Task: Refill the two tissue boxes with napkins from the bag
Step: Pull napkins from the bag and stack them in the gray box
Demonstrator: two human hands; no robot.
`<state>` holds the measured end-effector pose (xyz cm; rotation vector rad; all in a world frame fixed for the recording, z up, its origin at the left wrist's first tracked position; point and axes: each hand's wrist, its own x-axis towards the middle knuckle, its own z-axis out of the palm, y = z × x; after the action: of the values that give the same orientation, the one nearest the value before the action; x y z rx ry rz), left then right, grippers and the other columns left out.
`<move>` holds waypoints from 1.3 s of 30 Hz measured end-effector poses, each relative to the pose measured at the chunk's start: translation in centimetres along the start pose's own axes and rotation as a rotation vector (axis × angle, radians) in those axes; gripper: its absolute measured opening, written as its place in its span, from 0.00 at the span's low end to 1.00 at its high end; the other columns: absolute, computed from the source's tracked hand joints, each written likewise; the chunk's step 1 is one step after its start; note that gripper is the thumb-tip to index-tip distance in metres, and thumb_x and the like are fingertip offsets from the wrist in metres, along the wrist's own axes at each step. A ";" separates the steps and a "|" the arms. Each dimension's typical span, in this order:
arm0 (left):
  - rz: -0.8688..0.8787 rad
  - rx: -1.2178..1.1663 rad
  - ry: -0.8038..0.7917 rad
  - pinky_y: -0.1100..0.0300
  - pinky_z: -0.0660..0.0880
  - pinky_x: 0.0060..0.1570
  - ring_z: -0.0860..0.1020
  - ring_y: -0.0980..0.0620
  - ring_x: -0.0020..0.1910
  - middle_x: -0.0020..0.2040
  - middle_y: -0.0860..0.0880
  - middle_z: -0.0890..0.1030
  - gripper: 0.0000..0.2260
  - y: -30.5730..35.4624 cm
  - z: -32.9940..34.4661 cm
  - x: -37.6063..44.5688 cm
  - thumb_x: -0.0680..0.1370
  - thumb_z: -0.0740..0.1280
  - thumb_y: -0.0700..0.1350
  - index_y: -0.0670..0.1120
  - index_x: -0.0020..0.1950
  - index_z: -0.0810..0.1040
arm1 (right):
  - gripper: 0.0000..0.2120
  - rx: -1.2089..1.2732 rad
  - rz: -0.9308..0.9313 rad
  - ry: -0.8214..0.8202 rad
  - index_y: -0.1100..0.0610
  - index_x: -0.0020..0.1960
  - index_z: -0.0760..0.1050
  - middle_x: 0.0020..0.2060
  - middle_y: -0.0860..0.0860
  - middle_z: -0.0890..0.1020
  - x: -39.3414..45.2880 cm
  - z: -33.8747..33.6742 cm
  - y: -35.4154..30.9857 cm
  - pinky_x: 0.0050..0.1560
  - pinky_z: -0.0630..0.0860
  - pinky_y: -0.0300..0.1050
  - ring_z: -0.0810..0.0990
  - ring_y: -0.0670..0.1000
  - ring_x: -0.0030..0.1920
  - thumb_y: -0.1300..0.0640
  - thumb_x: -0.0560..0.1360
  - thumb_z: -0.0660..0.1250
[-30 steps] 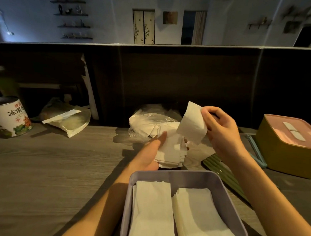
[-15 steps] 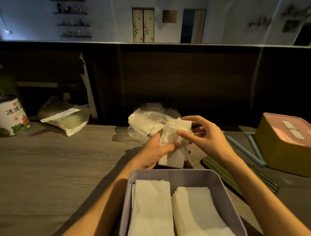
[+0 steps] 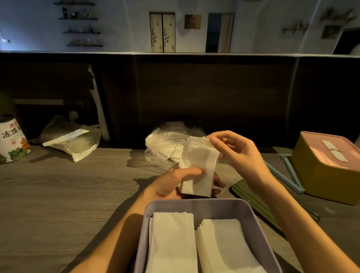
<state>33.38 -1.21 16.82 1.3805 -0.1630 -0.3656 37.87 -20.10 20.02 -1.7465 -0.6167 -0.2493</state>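
Observation:
An open lilac tissue box (image 3: 259,225) sits at the near edge and holds two stacks of white napkins (image 3: 171,244). Just behind it my left hand (image 3: 173,182) grips a small bundle of white napkins (image 3: 198,167), thumb across its front. My right hand (image 3: 235,152) pinches the bundle's top corner. A clear plastic bag (image 3: 164,144) with more napkins lies behind the hands. A yellow tissue box with a pink lid (image 3: 329,172) stands shut at the right.
A printed tin can (image 3: 7,138) stands at far left, with a pale paper packet (image 3: 72,142) beside it. A green ribbed lid (image 3: 254,196) and blue-grey sticks (image 3: 292,175) lie right of the hands. A dark wall panel runs behind the wooden table (image 3: 50,193).
My right hand brought a single napkin down from the air onto the bundle in my left hand, and now pinches the bundle's top corner.

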 end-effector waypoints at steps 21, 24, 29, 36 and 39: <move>-0.048 -0.230 0.046 0.46 0.78 0.56 0.80 0.43 0.53 0.64 0.37 0.80 0.25 0.8 0.3 0.0 0.82 0.58 0.61 0.46 0.72 0.73 | 0.14 0.079 0.119 0.363 0.53 0.56 0.81 0.46 0.48 0.82 0.3 -1.1 0.1 0.37 0.76 0.29 0.80 0.46 0.48 0.46 0.84 0.62; -0.058 -0.454 0.100 0.46 0.73 0.56 0.79 0.41 0.53 0.65 0.35 0.78 0.28 0.3 0.0 0.4 0.81 0.56 0.66 0.48 0.68 0.78 | 0.13 0.087 0.096 0.210 0.52 0.55 0.81 0.45 0.47 0.83 0.0 -0.7 -0.6 0.37 0.77 0.31 0.82 0.47 0.47 0.46 0.83 0.63; -0.052 -0.307 0.148 0.47 0.80 0.47 0.86 0.42 0.41 0.46 0.40 0.86 0.23 0.2 0.7 0.7 0.83 0.54 0.61 0.46 0.62 0.78 | 0.12 0.119 0.056 -0.096 0.52 0.53 0.83 0.44 0.46 0.84 -0.5 0.5 -1.5 0.43 0.81 0.37 0.84 0.47 0.47 0.48 0.83 0.63; -0.006 -0.039 0.105 0.56 0.80 0.53 0.83 0.50 0.57 0.58 0.48 0.85 0.25 0.1 1.0 0.5 0.81 0.53 0.66 0.54 0.69 0.74 | 0.06 -0.269 -0.054 0.021 0.40 0.54 0.79 0.47 0.35 0.79 -0.7 2.6 1.4 0.44 0.76 0.33 0.78 0.39 0.50 0.44 0.79 0.67; -0.006 0.021 0.051 0.64 0.79 0.43 0.84 0.61 0.46 0.45 0.57 0.87 0.16 0.2 1.0 0.3 0.81 0.56 0.63 0.58 0.62 0.75 | 0.17 -0.339 -0.093 -0.023 0.36 0.63 0.75 0.58 0.36 0.77 -0.2 1.9 1.4 0.52 0.76 0.35 0.76 0.39 0.57 0.39 0.74 0.69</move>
<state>33.35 -2.19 17.15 1.4100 -0.1212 -0.3341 38.16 -18.56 18.19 -2.0502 -0.7038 -0.4182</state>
